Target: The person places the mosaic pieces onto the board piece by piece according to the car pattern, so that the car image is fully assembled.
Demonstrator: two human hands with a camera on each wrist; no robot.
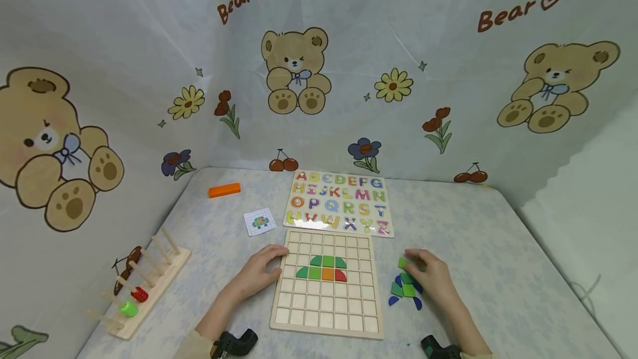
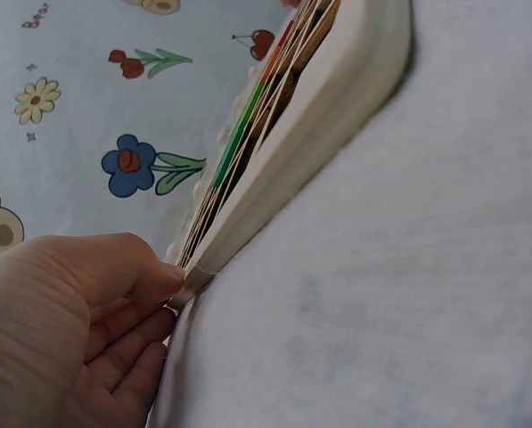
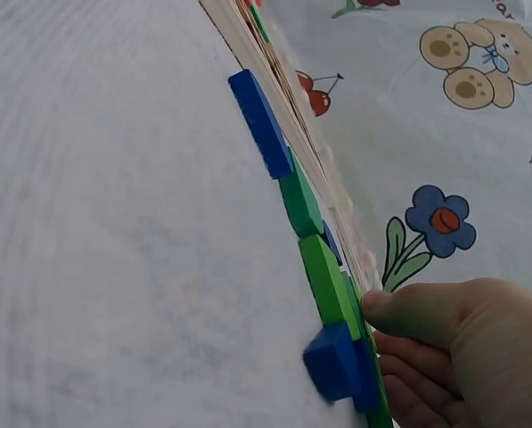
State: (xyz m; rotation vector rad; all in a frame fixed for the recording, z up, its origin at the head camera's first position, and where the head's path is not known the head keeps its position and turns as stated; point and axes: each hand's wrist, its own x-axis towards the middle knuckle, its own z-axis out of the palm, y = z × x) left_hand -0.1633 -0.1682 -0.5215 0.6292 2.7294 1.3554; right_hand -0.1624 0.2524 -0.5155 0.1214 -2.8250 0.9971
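A wooden grid board (image 1: 324, 303) lies flat, holding green, orange and red pieces in two rows. My left hand (image 1: 259, 270) rests at its left edge, with fingertips and thumb touching the rim; in the left wrist view the left hand (image 2: 87, 321) is at the edge of the wooden board (image 2: 310, 125). To the right of the board, my right hand (image 1: 432, 277) pinches a light green square tile (image 1: 401, 262) between thumb and fingers. Just below lies a loose pile of green and blue pieces (image 1: 408, 290). The right wrist view shows the right hand (image 3: 462, 348) beside a blue piece (image 3: 332, 361).
An alphabet board (image 1: 339, 204) lies behind the grid board. To its left are a picture card (image 1: 260, 221) and an orange block (image 1: 224, 190). A wooden peg stand (image 1: 164, 276) with red and green rings stands at the left. Bear-printed cloth hangs behind the table.
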